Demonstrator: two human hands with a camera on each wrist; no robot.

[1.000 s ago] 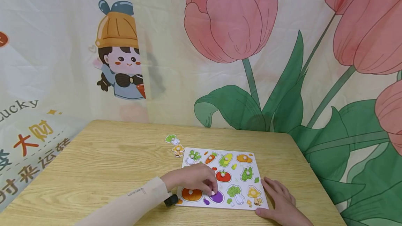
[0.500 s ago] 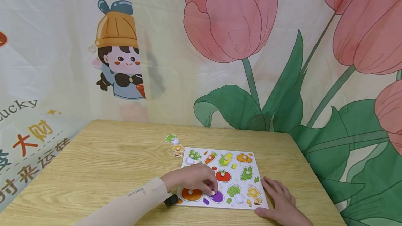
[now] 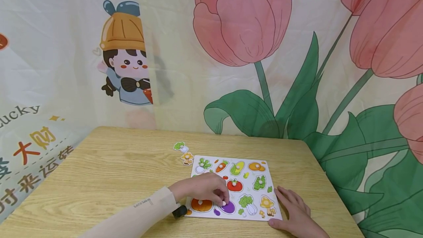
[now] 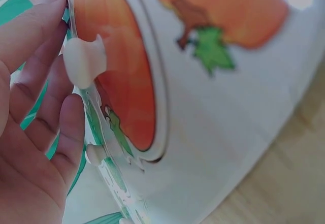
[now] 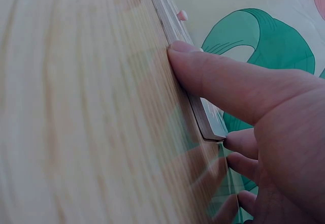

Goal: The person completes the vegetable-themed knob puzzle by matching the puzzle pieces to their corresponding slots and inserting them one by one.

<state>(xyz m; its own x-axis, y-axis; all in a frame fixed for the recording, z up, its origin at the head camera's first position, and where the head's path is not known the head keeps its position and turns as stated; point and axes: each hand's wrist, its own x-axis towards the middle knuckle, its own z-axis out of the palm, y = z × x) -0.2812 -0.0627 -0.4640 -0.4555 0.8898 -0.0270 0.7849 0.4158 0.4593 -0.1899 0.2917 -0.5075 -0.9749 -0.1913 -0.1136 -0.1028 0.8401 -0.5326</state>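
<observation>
A white vegetable puzzle board lies on the table in the head view. My left hand reaches over its left part, thumb and fingertips pinching the pale knob of the purple eggplant puzzle piece in the front row. The left wrist view shows the orange pumpkin piece with its knob beside the left hand's fingers; the eggplant is mostly hidden there. My right hand rests at the board's front right corner. In the right wrist view its thumb touches the front edge, with the fingers stretched along the right side.
Two loose pieces, a bok choy and a mushroom, lie by the board's back left corner. Knobbed pieces such as the tomato sit in the board. A black device is at the left wrist. A printed curtain hangs behind the table.
</observation>
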